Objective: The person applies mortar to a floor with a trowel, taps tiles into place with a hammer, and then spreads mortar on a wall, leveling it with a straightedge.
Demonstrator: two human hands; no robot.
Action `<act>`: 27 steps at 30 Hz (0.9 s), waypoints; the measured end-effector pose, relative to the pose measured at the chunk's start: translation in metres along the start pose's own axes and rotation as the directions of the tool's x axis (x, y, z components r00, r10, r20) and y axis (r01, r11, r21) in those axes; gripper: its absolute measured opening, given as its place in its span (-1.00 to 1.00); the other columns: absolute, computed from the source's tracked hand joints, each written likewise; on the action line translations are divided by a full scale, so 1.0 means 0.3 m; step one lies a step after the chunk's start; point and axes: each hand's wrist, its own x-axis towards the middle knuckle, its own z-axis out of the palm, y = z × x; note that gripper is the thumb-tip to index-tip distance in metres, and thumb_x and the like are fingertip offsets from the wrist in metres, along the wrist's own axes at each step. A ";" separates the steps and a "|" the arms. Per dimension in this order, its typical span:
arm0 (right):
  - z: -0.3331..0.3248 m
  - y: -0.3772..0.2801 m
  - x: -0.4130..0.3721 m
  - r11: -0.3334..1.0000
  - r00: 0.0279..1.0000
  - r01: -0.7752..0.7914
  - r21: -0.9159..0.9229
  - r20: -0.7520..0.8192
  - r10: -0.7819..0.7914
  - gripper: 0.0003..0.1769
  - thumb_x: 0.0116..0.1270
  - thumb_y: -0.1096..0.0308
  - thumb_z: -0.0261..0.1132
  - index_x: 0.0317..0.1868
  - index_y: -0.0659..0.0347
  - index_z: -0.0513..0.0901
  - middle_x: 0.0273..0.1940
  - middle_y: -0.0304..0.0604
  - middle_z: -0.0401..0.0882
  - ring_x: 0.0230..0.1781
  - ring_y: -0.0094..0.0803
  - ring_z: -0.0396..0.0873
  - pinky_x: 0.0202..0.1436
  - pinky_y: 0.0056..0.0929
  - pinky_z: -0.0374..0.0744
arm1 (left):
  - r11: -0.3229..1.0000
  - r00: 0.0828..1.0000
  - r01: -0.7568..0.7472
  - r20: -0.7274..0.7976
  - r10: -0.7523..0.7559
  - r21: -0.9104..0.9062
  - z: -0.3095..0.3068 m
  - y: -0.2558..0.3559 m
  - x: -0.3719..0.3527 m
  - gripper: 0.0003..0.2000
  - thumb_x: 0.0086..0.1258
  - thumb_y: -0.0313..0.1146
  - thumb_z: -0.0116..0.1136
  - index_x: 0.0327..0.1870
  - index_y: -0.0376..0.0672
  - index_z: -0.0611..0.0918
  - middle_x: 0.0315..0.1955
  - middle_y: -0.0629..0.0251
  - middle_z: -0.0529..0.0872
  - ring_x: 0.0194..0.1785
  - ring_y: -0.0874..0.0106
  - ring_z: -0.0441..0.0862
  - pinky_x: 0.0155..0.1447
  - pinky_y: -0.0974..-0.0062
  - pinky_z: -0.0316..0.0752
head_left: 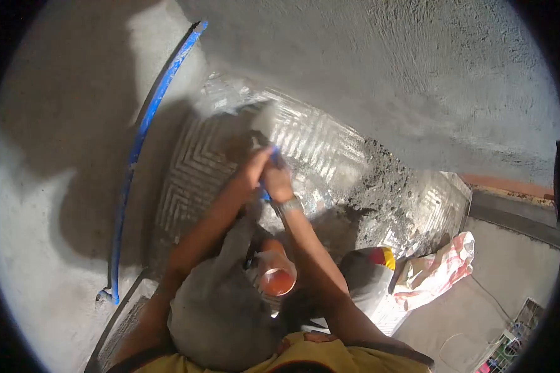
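The blue pipe (146,123) looks like scuffed plastic with pale smears. The grey wall (429,81) is matt and roughly streaked; the ribbed floor (317,144) glints along its ridges. The rubble (386,193) looks gritty, the white-and-red sack (438,272) crinkled plastic, the yellow shirt (364,355) matt cloth. Blur hides the blue handle (275,151)'s finish.

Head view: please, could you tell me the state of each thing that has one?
Left hand, closed around the blue handle, blurred.
Right hand, closed there too, blurred.
Blue pipe, curved, elbow at lower end.
White sack, crumpled.
Grey rubble, loose, scattered.
Ribbed floor, partly rubble-covered.
Orange pipe, unclear if open.
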 end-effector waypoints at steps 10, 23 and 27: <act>-0.117 0.008 -0.078 0.302 0.772 -0.513 0.803 0.278 0.572 -0.64 0.30 0.41 0.10 0.09 0.36 0.47 -0.01 0.15 0.53 -0.09 -0.13 0.58 -0.08 -0.26 0.58 | 0.632 0.671 0.741 0.273 -0.689 -0.227 0.135 0.187 0.078 -0.62 0.48 0.04 -0.10 -0.02 -0.09 0.52 -0.27 0.32 0.58 -0.18 0.47 0.50 -0.18 0.43 0.44; -0.203 0.027 0.052 0.925 0.945 -0.288 0.247 0.233 0.231 -0.64 0.25 0.40 0.10 0.02 0.39 0.54 -0.04 0.29 0.56 0.02 -0.15 0.58 0.08 -0.06 0.51 | 0.716 0.783 0.621 0.215 -0.583 -0.319 0.101 0.038 0.114 -0.35 0.37 0.28 -0.14 0.28 -0.03 0.38 0.02 0.30 0.53 -0.11 0.44 0.49 -0.31 0.44 0.42; -0.153 0.075 0.010 0.996 0.996 -0.081 0.039 0.027 0.080 -0.52 0.10 0.33 0.25 0.00 0.48 0.53 -0.02 0.29 0.52 0.10 0.01 0.48 0.21 -0.06 0.42 | 0.733 0.830 0.556 0.228 -0.509 -0.391 0.140 0.023 0.099 -0.38 0.38 0.25 -0.12 0.28 -0.02 0.41 0.01 0.33 0.53 -0.15 0.53 0.48 -0.33 0.52 0.40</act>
